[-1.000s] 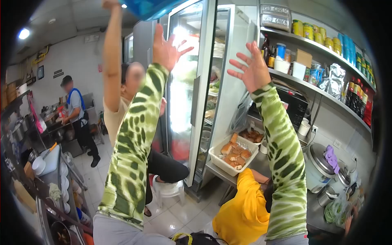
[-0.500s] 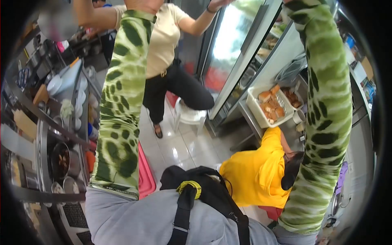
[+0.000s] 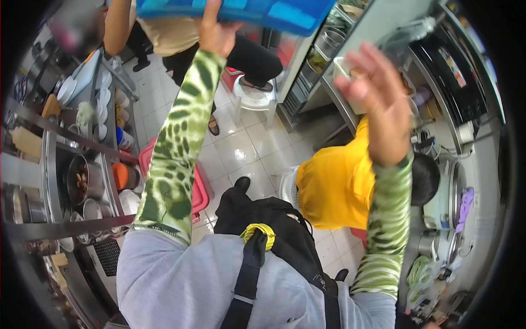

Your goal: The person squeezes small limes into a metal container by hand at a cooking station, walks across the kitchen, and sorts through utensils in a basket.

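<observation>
At the top of the head view, a blue plastic container (image 3: 263, 15) is cut off by the upper edge. My left hand (image 3: 218, 34) grips its near side, one digit laid up against the blue wall and the others partly hidden. Off to the right, my right hand (image 3: 378, 101) is raised in the air, holding nothing. Its fingers are apart and somewhat blurred. Behind that hand a pale plastic tub (image 3: 341, 68) partly shows. Green patterned sleeves cover both my forearms.
A person in a beige shirt has one foot on a white stool (image 3: 255, 96). Near my right arm sits a person in yellow (image 3: 334, 186). A red plastic bin (image 3: 203, 189) stands on the floor. Shelves at left hold a pot (image 3: 85, 178) and dishes. A black oven (image 3: 446, 77) is at right.
The blue container has come into view with my left hand on it. My right hand has come down into view, open. The beige-shirted person's foot now rests on the stool.
</observation>
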### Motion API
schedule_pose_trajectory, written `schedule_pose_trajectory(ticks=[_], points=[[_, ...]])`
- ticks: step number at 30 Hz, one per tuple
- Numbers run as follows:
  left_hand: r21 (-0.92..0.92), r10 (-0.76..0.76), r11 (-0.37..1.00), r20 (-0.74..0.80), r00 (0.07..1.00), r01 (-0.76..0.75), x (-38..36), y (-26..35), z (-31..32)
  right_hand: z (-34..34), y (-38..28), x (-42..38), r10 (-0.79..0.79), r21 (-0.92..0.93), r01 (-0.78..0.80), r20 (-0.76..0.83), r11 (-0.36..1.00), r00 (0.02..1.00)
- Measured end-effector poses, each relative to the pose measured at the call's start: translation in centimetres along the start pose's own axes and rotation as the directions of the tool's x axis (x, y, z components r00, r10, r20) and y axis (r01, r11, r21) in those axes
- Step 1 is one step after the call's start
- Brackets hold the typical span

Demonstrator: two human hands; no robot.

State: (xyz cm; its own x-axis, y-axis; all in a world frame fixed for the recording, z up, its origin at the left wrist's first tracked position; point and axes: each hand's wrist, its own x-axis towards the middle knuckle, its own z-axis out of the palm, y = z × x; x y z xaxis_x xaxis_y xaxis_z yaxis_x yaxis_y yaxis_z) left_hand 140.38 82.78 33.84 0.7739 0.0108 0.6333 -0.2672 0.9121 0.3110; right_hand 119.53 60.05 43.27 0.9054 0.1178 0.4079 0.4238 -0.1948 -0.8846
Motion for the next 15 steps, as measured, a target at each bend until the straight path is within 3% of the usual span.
schedule_pose_trajectory(ticks=[2, 5, 8, 11, 14, 15], points=[[0.217, 0.015, 0.976, -0.15, 0.989, 0.018, -2.3, -2.1, -5.2, -0.9, 2.5, -5.5, 0.169, 0.111, -0.175, 0.059, 0.978, 0.984], [0.158, -0.013, 0.986, -0.259, 0.966, 0.056, -7.6, -3.5, -5.8, -2.0, 5.8, -14.9, 0.295, 0.043, -0.303, 0.135, 0.952, 0.946], [0.17, -0.071, 0.975, -0.368, 0.927, 0.142, -10.6, -4.8, -8.3, -1.9, 9.6, -23.2, 0.499, -0.023, -0.499, -0.008, 0.866, 0.867], [0.189, -0.192, 0.938, -0.411, 0.891, 0.29, -12.2, -6.7, -10.9, -1.3, 12.5, -30.3, 0.612, -0.024, -0.644, -0.285, 0.765, 0.738], [0.093, -0.369, 0.888, -0.439, 0.819, 0.45, -13.4, -9.8, -13.1, 0.1, 14.2, -36.1, 0.68, 0.206, -0.69, -0.504, 0.694, 0.534], [0.075, -0.416, 0.864, -0.452, 0.789, 0.498, -14.1, -10.4, -14.4, 0.5, 14.7, -37.1, 0.685, 0.196, -0.708, -0.515, 0.679, 0.515]])
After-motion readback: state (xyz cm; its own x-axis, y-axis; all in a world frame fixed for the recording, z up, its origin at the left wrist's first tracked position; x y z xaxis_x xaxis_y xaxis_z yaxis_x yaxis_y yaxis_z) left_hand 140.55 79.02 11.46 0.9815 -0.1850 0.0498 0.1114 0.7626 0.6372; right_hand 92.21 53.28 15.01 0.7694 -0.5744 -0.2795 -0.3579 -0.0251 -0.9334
